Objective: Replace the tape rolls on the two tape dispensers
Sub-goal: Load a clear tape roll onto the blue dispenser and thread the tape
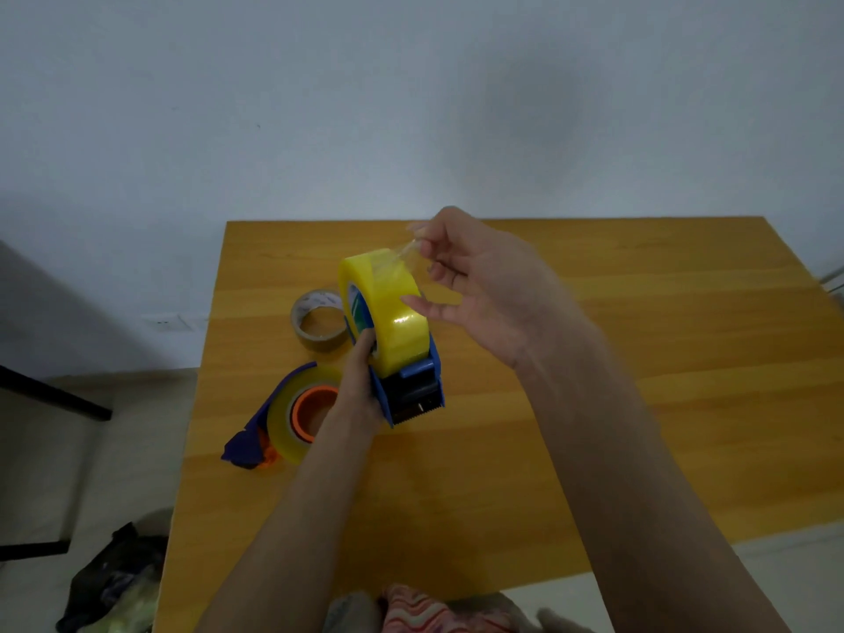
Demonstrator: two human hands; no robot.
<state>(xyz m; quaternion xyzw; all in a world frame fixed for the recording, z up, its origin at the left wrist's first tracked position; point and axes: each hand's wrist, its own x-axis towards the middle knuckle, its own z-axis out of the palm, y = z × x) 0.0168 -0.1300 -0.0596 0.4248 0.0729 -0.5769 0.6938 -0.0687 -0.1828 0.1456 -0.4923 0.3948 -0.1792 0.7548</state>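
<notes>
Where the pale wall meets it at twelve o'clock, a smooth yellow-brown wooden table with straight grain fills the middle of the view. Its left edge runs down toward seven o'clock, and its right half, from one to four o'clock, lies bare with open room. Above the table's middle, a blue plastic tape dispenser with a dark toothed cutter facing the person carries a thick, glossy yellow tape roll standing on edge. The left hand grips the dispenser's left side plate, fingers curled round it and reaching the roll's core. The right hand, at two o'clock from the roll and blurred, pinches the clear, crinkled tape end in its fingertips, the other fingers loosely spread. At eight o'clock from the held dispenser, near the left edge, lies a second dispenser, purple with an orange hub and a pale translucent roll. At ten o'clock a thin brownish roll lies flat. Off the table at seven o'clock, a dark crumpled bag sits on the floor.
</notes>
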